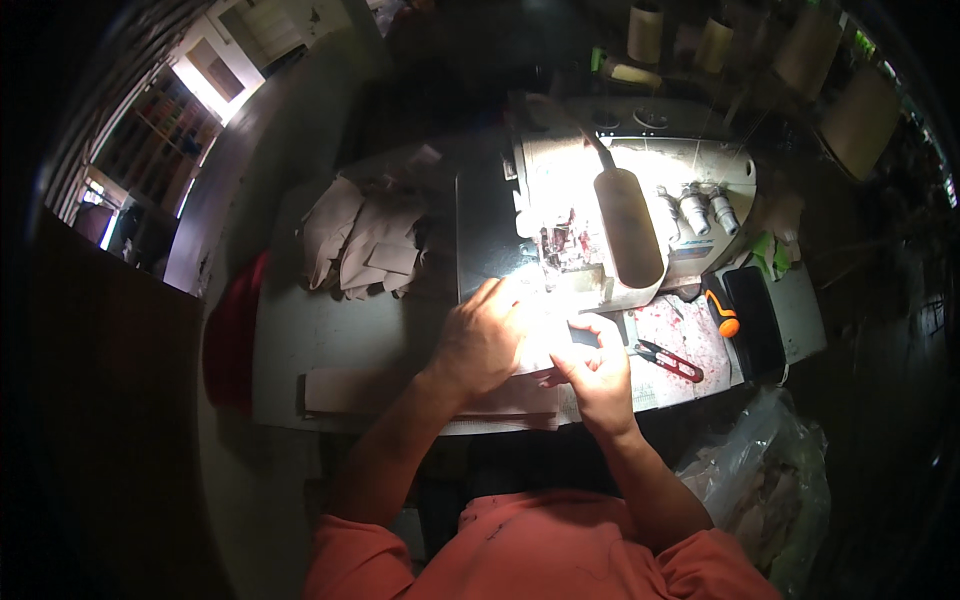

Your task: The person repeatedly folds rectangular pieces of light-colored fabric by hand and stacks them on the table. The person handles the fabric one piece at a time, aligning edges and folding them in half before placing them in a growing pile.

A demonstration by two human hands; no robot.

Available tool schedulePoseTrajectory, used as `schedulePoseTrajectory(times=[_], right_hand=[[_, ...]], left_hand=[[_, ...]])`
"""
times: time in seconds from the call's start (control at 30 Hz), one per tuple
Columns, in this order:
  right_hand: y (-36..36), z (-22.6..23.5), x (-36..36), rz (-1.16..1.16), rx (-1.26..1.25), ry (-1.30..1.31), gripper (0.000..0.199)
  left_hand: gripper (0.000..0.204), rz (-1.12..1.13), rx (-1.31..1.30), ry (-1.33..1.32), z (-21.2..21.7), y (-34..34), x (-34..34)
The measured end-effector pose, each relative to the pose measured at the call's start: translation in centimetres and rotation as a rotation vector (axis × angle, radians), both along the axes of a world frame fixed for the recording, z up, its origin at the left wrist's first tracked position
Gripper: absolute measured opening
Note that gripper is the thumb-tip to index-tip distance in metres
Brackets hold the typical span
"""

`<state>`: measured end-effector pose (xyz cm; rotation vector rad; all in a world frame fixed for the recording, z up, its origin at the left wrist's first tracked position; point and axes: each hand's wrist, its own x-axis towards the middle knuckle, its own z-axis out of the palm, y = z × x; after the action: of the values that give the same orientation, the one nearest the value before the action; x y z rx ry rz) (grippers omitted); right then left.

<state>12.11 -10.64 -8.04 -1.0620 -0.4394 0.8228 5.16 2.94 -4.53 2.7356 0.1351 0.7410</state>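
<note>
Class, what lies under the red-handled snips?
A pale, red-speckled sheet shows around the red-handled snips; the patch directly beneath them, and anything under the sheet, is covered.

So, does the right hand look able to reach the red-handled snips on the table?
Probably yes: the red-handled snips lie just to the right of the right hand, and nothing appears to cover their handle. Glare hides whether this hand must first release something.

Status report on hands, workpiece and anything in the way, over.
Left hand and right hand close together before sewing machine; grip lost in glare. Workpiece between them, washed out white. Red-handled snips right of right hand, not between hands.
</note>
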Motion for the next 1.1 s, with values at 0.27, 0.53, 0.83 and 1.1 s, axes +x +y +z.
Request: schedulePoseTrajectory(times=[0.27, 0.53, 0.83, 1.1], right_hand=[[1.7, 0.9, 1.2, 0.02, -0.087, -0.041, 0.019], [1.9, 0.8, 1.2, 0.005, -0.103, -0.057, 0.019], [-2.3, -0.5, 0.7, 0.027, -0.108, -0.031, 0.018], [-4.9, -0.9, 1.4, -0.035, -0.087, -0.11, 0.018]], left_hand=[[0.012, -0.015, -0.162, 0.065, 0.9, 2.1, 2.1], [0.015, -0.024, 0.019, -0.135, -0.3, 1.0, 0.9], [0.018, 0.13, -0.022, 0.395, 0.2, 7.2, 3.8], [0.016, 0.244, -0.105, -0.301, -0.3, 6.9, 0.6]])
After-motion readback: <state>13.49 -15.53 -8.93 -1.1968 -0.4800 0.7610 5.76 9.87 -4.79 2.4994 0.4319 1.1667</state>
